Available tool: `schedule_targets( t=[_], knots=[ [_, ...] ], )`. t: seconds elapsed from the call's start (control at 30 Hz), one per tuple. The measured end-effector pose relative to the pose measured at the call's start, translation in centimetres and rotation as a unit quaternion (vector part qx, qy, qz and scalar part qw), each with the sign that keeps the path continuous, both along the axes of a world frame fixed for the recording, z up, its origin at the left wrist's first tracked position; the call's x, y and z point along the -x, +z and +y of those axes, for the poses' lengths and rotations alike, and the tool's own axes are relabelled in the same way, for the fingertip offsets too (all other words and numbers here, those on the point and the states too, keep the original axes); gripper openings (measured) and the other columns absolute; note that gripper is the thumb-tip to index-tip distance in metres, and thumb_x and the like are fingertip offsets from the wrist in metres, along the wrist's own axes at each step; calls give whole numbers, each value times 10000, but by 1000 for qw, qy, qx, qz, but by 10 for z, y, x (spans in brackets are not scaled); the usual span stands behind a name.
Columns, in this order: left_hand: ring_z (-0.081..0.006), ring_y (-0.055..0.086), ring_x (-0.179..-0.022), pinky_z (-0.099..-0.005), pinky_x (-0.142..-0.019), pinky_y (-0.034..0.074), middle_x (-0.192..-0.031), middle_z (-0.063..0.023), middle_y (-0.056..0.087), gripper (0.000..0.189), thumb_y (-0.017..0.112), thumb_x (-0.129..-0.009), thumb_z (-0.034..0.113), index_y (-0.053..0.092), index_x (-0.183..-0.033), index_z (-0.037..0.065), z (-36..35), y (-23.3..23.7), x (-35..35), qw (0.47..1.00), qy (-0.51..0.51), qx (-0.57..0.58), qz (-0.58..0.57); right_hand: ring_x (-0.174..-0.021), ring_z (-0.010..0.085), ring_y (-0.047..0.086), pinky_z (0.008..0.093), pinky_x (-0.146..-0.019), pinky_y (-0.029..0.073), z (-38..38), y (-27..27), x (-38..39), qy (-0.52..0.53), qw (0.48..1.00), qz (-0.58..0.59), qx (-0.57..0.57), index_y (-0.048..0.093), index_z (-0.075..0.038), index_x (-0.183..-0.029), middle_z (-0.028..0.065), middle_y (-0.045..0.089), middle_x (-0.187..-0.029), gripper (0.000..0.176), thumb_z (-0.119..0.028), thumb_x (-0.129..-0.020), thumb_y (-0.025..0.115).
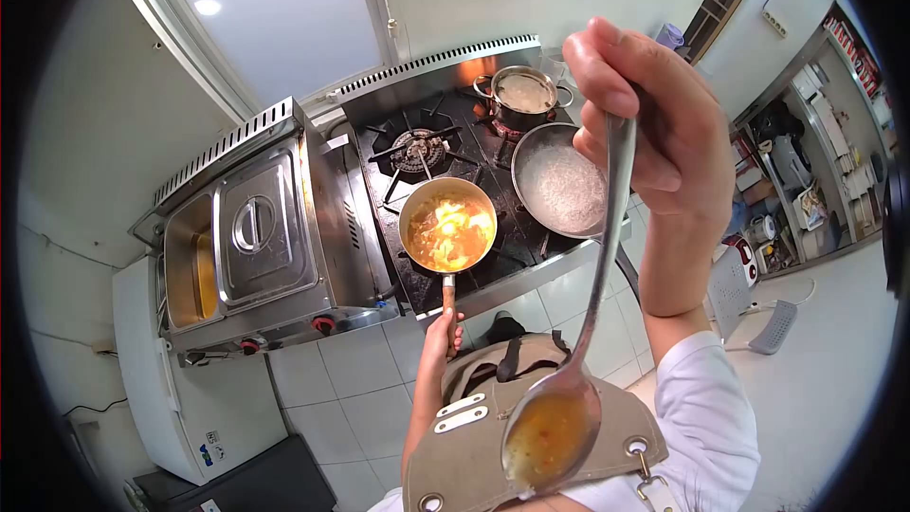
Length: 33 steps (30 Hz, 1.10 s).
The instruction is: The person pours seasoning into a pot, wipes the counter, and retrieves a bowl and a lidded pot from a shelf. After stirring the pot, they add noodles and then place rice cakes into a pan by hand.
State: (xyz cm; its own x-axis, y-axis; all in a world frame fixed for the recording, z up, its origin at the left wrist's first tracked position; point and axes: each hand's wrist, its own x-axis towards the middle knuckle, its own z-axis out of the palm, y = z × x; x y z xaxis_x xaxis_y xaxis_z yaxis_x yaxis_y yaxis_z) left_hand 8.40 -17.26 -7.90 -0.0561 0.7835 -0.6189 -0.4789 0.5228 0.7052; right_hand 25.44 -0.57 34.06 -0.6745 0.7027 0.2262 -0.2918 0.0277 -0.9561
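My right hand [654, 114] is raised close to the camera, its fingers pinched round the handle of a metal spoon [614, 199]. The spoon hangs bowl down, with orange-brown liquid in its bowl, in front of the brown apron [607, 427]. Lower on the left, my left hand [442, 334] grips the wooden handle of a small saucepan [405, 239]. That saucepan stands at the front left of the black stove, holding bright yellow-orange food or liquid.
A frying pan [515, 175] with whitish bubbling contents stands right of the saucepan. Behind it is a two-handled pot [566, 93] of pale liquid. A steel food warmer [284, 294] with a lidded tray is at left, and a white freezer [142, 351] beyond. Shelves [815, 228] line the right.
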Motion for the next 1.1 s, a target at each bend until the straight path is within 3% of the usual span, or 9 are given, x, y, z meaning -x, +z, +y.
schedule_targets(
  t=[0.3, 0.6, 1.1],
  knots=[
    [-64, 405, -471, -198, -414, 314, -629, 18, 459, 373, 442, -924, 401, 541, -992, 48, 0, -6, 4, 998, -4, 44, -51, -260, 30, 187, 194, -276, 168, 0, 2, 1, 11, 1000, 13, -2, 361, -85, -683, -60, 272, -476, 369, -240, -993, 234],
    [-57, 406, -468, -193, -408, 306, -628, 28, 459, 372, 443, -920, 415, 541, -1002, 66, 1, 6, 1, 998, -12, 64, -8, -262, 33, 228, 197, -285, 196, 0, 4, -5, 44, 999, 23, 0, 371, -69, -691, -38, 327, -539, 372, -226, -996, 227],
    [-67, 392, -480, -206, -430, 319, -633, 17, 441, 374, 436, -927, 400, 537, -994, 47, 1, 1, 3, 997, -6, 55, -49, -279, 40, 270, 200, -305, 236, 6, 6, -5, 107, 993, 52, 3, 387, -44, -732, -21, 390, -649, 348, -208, -996, 229]
  ],
)
